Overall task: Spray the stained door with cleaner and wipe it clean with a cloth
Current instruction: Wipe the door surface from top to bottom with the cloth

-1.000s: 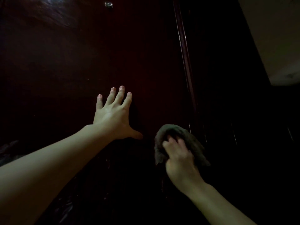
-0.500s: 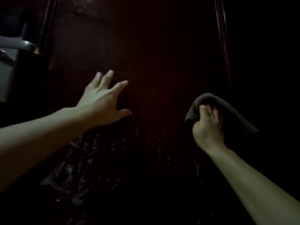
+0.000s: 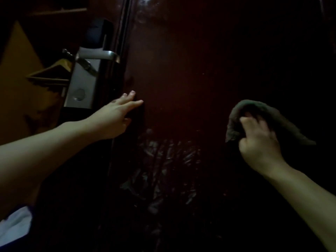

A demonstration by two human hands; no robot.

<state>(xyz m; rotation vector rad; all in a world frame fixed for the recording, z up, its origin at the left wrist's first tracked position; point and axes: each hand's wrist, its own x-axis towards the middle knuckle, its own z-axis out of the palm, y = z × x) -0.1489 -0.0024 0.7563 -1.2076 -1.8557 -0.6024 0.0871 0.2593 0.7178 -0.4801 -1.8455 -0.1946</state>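
Note:
A dark reddish-brown door (image 3: 190, 73) fills most of the view in dim light. Pale wet streaks (image 3: 163, 164) glisten on its lower middle. My left hand (image 3: 116, 117) lies flat near the door's left edge, fingers straight against the surface. My right hand (image 3: 258, 142) grips a bunched grey cloth (image 3: 283, 122) against the door at the right, level with the left hand. No spray bottle is in view.
A silver lock plate with a lever handle (image 3: 85, 77) sits on the door's left edge. Beyond the edge, a wooden shelf or hanger (image 3: 51, 73) and a yellowish wall show. Something white (image 3: 14, 226) lies at the lower left.
The view has swung left, bringing the lock and door edge into sight. My left hand has slid toward the door's left edge. My right hand still holds the cloth, now farther right.

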